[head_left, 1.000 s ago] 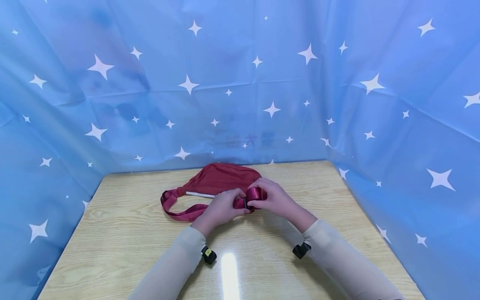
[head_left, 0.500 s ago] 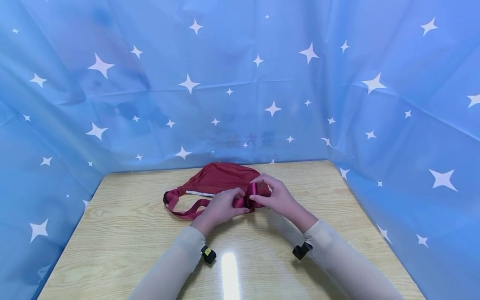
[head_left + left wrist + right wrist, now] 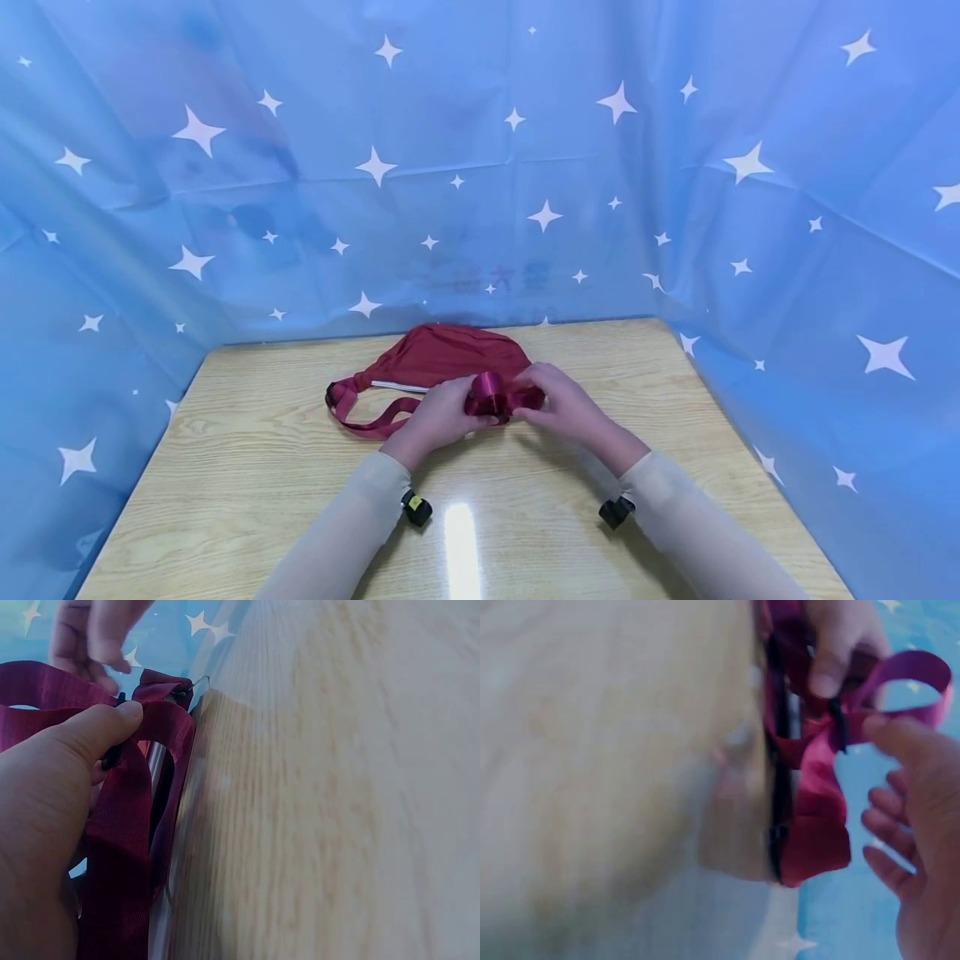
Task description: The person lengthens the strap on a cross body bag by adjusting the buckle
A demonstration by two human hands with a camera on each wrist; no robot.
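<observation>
A dark red waist bag (image 3: 450, 354) lies at the back of the table, its strap (image 3: 384, 427) looped out in front. With thumb and fingers, my left hand (image 3: 442, 414) (image 3: 41, 802) pinches the strap beside a black buckle (image 3: 112, 754) (image 3: 838, 726). A loop of webbing (image 3: 489, 389) (image 3: 930, 671) stands up at that buckle. Just right of it is my right hand (image 3: 570, 410) (image 3: 930, 810), its fingers loosely bent and apart, the thumb tip at the loop's edge; whether it touches is unclear.
The wooden table (image 3: 247, 467) carries the bag. Behind it and along both sides hangs a blue cloth (image 3: 450, 233) with white stars. A black wrist camera (image 3: 417, 508) sits at the left cuff, another (image 3: 617, 512) at the right.
My right hand has released the upright strap loop and drawn slightly right, its fingers parting. The loop now leans left over the buckle. My left hand has stayed in place with its grip.
</observation>
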